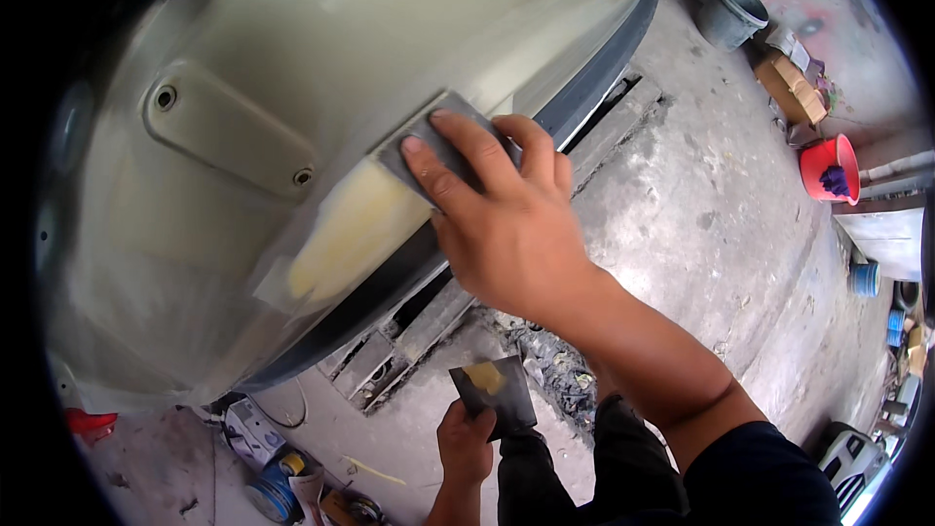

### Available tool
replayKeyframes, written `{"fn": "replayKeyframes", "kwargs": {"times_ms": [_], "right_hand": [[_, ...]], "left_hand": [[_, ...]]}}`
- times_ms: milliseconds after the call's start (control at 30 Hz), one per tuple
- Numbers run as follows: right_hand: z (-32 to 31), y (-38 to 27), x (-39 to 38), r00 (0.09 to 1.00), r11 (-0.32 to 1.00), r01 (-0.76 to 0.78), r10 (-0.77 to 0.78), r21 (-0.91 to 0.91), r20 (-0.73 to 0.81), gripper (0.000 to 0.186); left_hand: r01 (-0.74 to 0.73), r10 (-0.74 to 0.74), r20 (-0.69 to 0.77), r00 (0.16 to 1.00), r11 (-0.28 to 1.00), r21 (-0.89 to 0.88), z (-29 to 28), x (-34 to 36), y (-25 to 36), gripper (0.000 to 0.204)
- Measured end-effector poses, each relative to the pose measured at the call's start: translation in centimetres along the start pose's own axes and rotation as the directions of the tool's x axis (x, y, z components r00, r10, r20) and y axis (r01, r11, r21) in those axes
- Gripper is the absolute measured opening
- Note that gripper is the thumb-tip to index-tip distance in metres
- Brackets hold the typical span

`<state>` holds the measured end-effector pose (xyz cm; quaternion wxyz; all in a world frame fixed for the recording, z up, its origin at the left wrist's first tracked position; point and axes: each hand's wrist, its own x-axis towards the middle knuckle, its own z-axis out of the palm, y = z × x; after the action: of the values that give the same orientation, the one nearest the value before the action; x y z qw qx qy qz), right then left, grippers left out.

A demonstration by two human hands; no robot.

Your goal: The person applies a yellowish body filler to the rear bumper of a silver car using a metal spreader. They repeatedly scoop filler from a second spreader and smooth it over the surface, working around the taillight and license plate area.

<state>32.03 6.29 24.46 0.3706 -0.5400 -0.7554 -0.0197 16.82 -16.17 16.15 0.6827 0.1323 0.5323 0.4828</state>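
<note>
- R hand point(511, 229): gripping the grey spreader point(448, 153), fingertips on its upper face; thumb hidden, can't tell its pos.
- Spreader lies at the upper-R end of the yellow filler patch point(360, 219), on the pale panel point(321, 78) just above the dark trim strip point(390, 278); can't tell if the full edge touches.
- L hand point(466, 443): gripping the dark plate point(511, 394) by its lower-L corner, thumb on top, w/ a filler dab point(484, 377) on it, well apart from the panel.
- Tips (my judgement): even finger pressure across the blade, low steady angle, one smooth pass per stroke; feather edges thin into the panel, esp. near the trim. Hold the plate approx. level & close by for quick reloads; wipe blade btwn passes, else dried bits may drag lines.
</note>
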Motion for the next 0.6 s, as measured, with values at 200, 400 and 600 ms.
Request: {"fn": "replayKeyframes", "kwargs": {"times_ms": [200,400,600], "right_hand": [[2.5,-0.2,-0.8,0.999,0.997,0.026,-0.029,-0.074,-0.035,0.050],[1.3,-2.1,-0.5,0.998,1.000,0.019,-0.019,0.009,-0.053,0.052],[3.2,-2.1,-1.2,0.998,0.997,0.038,-0.041,-0.074,-0.043,0.053]], "left_hand": [[0.011,-0.011,0.008,1.000,0.999,0.039,-0.9,-0.2,-0.2,0.029],[-0.012,0.012,0.005,1.000,1.000,0.003,-1.8,-0.7,0.6,0.029],[-0.017,0.016,0.003,1.000,0.998,0.061,-2.9,-0.8,0.5,0.027]]}}
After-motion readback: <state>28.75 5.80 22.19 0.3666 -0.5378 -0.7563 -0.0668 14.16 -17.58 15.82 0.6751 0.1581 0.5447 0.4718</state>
